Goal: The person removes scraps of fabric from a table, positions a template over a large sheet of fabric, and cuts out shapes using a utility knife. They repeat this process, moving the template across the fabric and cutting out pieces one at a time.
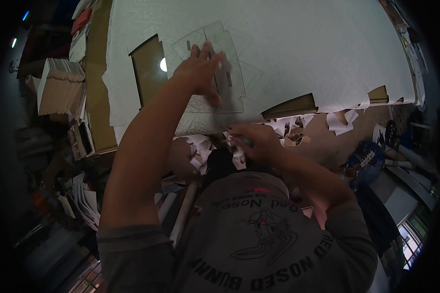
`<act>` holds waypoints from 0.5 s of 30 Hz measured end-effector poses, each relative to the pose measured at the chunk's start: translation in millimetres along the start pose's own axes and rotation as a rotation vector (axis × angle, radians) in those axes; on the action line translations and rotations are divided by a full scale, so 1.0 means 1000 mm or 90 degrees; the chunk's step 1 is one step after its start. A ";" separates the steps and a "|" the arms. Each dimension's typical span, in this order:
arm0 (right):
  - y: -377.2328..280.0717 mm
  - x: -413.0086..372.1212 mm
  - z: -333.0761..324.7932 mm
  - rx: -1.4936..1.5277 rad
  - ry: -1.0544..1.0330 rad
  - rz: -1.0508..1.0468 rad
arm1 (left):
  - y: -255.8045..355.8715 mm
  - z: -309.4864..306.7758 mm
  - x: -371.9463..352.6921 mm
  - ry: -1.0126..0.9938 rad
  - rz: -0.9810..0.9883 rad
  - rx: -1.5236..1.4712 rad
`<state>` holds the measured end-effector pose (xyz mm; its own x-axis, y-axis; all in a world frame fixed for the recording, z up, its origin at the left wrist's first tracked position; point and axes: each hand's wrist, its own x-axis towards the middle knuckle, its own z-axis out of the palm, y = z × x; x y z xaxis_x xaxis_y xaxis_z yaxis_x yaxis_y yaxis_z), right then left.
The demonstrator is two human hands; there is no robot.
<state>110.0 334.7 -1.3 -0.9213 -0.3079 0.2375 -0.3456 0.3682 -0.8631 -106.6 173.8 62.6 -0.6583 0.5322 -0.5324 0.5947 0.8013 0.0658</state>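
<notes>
Two hands work the near half of the white patterned sheet (303,49), and yours are set one ahead of the other. Your left hand (200,73) lies farther out, palm down with fingers spread wide, gripping nothing and pressing flat on the clear template (225,41). Your right hand (261,144) is the nearer one, curled shut around a slim dark tool (246,141) at the sheet's near edge, just below the template's near end; what kind of tool cannot be told. The template's long axis runs away from you, tilted slightly left at the far end, so it lies ahead and left of your right hand. It looks like a see-through, fan-shaped plastic piece with small slots, and the sheet's pattern shows through it. White paper scraps (291,127) hang just beside your right hand.
</notes>
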 end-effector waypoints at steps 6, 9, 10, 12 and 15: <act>-0.009 -0.013 -0.019 0.001 0.249 0.198 | -0.003 0.004 0.003 0.029 0.010 0.017; -0.012 -0.012 -0.012 0.020 0.309 0.211 | -0.003 0.004 0.002 0.035 0.022 0.029; -0.014 -0.009 -0.010 -0.004 0.318 0.216 | -0.004 0.004 0.002 0.037 0.019 0.022; -0.021 -0.006 -0.002 -0.039 0.342 0.232 | -0.004 0.004 0.001 0.040 0.037 0.017; -0.029 0.002 0.007 -0.079 0.369 0.332 | -0.004 0.003 0.004 0.038 0.042 0.027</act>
<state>119.5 317.1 21.4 -0.9041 0.4256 0.0396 0.1709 0.4449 -0.8791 -110.5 171.8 57.8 -0.6429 0.6000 -0.4761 0.6559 0.7523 0.0624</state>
